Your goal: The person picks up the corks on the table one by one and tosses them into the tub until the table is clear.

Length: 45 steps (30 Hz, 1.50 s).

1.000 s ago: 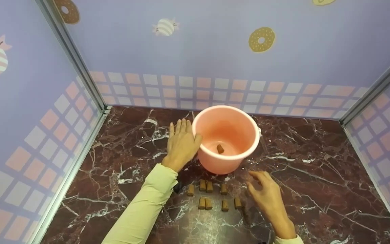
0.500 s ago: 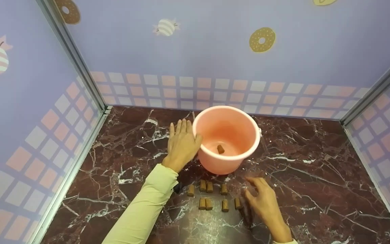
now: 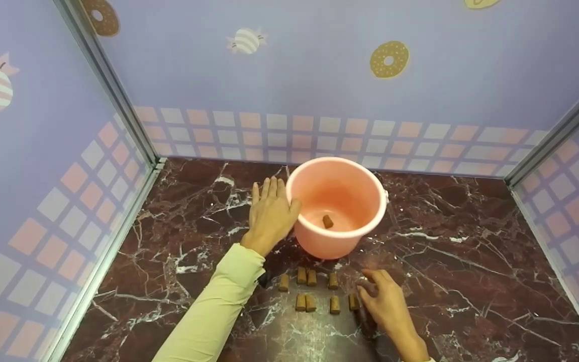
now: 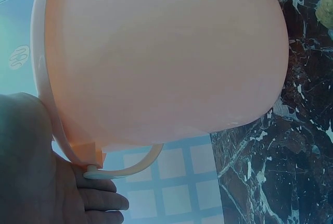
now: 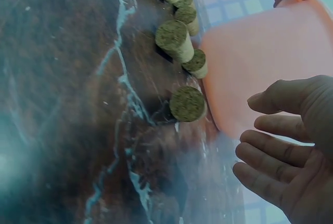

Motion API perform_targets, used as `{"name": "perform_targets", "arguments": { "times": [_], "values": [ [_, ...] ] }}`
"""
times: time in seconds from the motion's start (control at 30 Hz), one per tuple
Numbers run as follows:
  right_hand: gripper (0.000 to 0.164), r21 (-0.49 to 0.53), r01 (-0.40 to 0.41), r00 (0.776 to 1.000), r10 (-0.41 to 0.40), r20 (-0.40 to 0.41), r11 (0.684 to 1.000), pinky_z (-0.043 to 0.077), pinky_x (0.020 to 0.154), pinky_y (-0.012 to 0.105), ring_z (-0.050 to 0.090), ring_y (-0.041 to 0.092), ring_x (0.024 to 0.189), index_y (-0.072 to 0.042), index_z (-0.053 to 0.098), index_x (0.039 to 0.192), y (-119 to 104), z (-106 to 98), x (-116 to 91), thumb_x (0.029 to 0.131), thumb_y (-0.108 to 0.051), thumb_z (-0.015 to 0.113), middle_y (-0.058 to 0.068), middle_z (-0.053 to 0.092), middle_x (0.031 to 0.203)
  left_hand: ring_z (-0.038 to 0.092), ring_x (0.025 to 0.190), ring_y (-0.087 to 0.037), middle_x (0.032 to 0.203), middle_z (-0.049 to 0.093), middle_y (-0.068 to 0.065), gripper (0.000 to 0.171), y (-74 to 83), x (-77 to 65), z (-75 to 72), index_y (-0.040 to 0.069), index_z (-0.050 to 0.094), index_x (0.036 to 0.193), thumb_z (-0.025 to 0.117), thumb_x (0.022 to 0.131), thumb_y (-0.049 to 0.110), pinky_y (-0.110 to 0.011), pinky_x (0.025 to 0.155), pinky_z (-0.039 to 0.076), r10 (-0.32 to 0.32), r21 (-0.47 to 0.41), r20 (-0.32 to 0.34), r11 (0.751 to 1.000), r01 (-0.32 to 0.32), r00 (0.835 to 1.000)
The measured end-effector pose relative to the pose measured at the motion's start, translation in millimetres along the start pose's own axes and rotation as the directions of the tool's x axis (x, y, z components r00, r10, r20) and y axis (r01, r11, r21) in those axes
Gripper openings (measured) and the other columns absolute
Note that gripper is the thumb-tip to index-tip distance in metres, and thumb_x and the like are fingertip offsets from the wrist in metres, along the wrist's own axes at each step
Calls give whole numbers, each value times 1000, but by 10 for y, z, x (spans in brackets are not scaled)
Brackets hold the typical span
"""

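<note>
A pink bucket [image 3: 337, 246] stands upright with one brown cork [image 3: 327, 221] at its bottom. My left hand [image 3: 269, 216] rests along the bucket's left side, fingers straight, the thumb lying on the rim. In the left wrist view those fingers [image 4: 104, 199] extend beside the hinge of the white handle [image 4: 130, 171]. Several corks sit in two loose rows in front of the bucket. My right hand [image 3: 386, 304] is just right of the nearest-row cork [image 3: 353, 302], thumb and fingers apart and bent. In the right wrist view nothing lies between its fingers, and a cork [image 5: 187, 103] is left of them.
The dark red marbled tabletop [image 3: 470, 286] carries everything. Patterned purple walls enclose it at the back [image 3: 314, 75], left [image 3: 23, 166] and right. Metal strips [image 3: 103, 80] run along the corners.
My right hand has moved down and left, from beside the bucket's front to the rightmost cork. The left hand, the bucket and the corks have stayed in place.
</note>
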State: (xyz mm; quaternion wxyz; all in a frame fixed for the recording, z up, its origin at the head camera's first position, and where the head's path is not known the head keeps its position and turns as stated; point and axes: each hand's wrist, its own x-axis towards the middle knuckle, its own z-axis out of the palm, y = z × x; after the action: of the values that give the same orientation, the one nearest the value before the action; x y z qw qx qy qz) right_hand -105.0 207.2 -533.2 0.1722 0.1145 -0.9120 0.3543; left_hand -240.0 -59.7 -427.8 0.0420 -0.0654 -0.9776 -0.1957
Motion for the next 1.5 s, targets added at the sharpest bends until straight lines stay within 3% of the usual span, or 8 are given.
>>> {"name": "perform_targets", "arguments": {
  "times": [0.3, 0.77, 1.5],
  "values": [
    [35, 0, -47, 998, 47, 44, 999, 62, 81, 52, 72, 36, 92, 6, 73, 111, -8, 57, -47, 81, 1, 89, 14, 72, 104, 19, 159, -39, 168, 27, -26, 71, 8, 1, 2, -9, 31, 161, 37, 112, 42, -52, 130, -3, 5, 16, -6, 1000, -5, 1000],
    [34, -52, -82, 993, 86, 76, 995, 59, 93, 54, 72, 36, 99, 5, 74, 111, 12, 119, -155, 81, 1, 89, 13, 71, 104, 18, 160, -38, 168, 27, -26, 71, -1, 13, 19, -9, 30, 161, 37, 111, 41, -52, 129, -5, 5, 12, -1, 1000, -5, 1000],
    [29, -59, -51, 993, 57, 108, 997, 61, 82, 47, 69, 27, 91, -1, 76, 104, -34, 159, -222, 80, -5, 91, 4, 69, 99, 17, 160, -38, 169, 25, -26, 72, -2, -3, 0, -8, 28, 162, 32, 111, 43, -51, 129, -6, 3, 1, 7, 1000, -3, 1000]
  ]
}}
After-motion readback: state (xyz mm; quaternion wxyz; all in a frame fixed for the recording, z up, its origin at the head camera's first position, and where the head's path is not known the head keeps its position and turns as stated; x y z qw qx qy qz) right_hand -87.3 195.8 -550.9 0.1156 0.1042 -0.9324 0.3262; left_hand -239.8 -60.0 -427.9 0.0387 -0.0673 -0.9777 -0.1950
